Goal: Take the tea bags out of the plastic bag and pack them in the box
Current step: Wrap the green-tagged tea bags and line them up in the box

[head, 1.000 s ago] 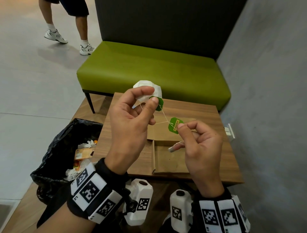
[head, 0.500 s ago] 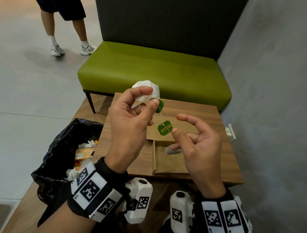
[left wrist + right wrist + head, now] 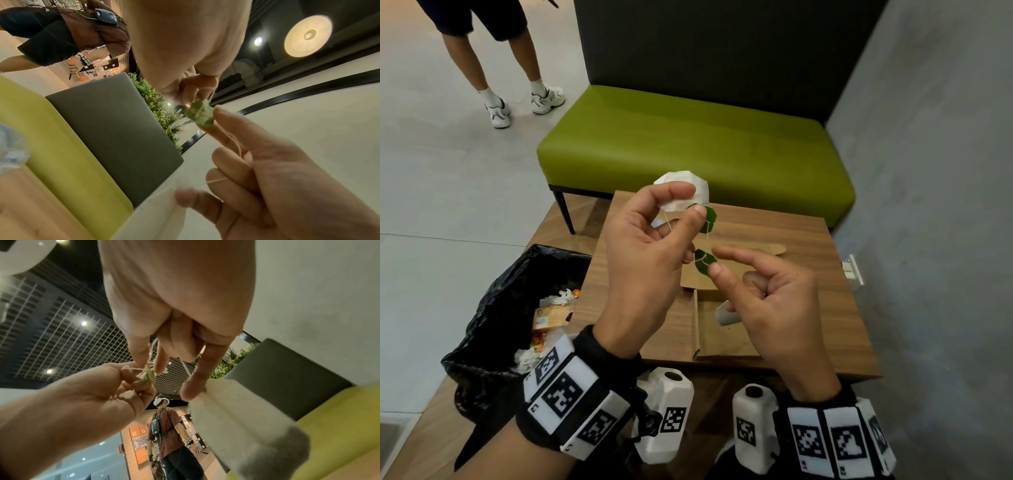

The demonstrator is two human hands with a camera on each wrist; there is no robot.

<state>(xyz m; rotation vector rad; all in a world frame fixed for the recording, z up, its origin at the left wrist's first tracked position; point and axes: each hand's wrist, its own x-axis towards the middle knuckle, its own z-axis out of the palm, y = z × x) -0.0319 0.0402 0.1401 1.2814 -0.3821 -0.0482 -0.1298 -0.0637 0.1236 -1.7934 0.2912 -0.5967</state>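
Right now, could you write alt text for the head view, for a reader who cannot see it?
Left hand pinches a white tea bag above a wooden table; right hand touches a green tag hanging on its string. An open box lies below.

White tea bags (image 3: 683, 193) held aloft—green tags (image 3: 704, 262) dangling—above open cardboard box (image 3: 722, 329).

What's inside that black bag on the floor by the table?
The black bag gapes open: crumpled white paper and an orange-printed packet lie on top. Anything deeper is hidden by its dark folds.
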